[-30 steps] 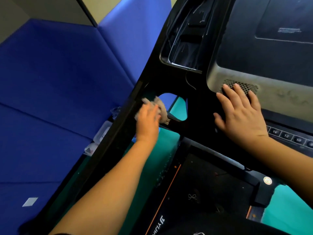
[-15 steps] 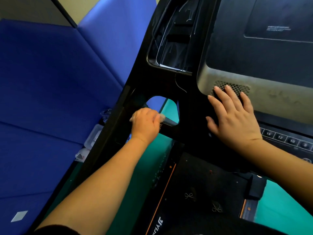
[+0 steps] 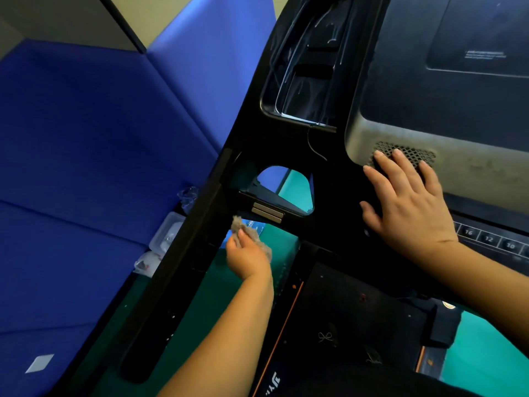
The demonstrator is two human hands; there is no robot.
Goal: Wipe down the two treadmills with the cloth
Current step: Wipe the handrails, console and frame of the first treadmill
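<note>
Nearest the camera lies the dark deck (image 3: 357,310) of the treadmill (image 3: 286,144), with an orange line along its left edge. The left forearm reaches up over it. The left hand (image 3: 247,255) has its fingers curled round a crumpled grey cloth (image 3: 237,224), bunched in the gap between the slanted left upright (image 3: 183,267) and the deck. The cloth's top corner sits just under the grip bar (image 3: 289,224), beside its two silver sensor plates (image 3: 267,212). Whether it touches the bar cannot be told.

Further up, the right hand (image 3: 409,207) lies flat on the console (image 3: 486,179), fingers straight and spread. It holds nothing, and the fingertips reach the grille (image 3: 412,153). Number keys (image 3: 486,239) show beside the wrist. Beyond are a tray (image 3: 300,90) and the dark screen (image 3: 472,47). A blue padded wall (image 3: 86,138) stands to the left, with clear plastic boxes (image 3: 169,236) at its foot.

The step in hand looks like wiping the left frame around the grip bar, with the right hand bracing. The grey console edge looks smudged, so much of this machine is likely undone, and no second treadmill is in view. The next move probably calls for pressing the cloth against the bar's underside and drawing it along, then working up toward the tray and console.
</note>
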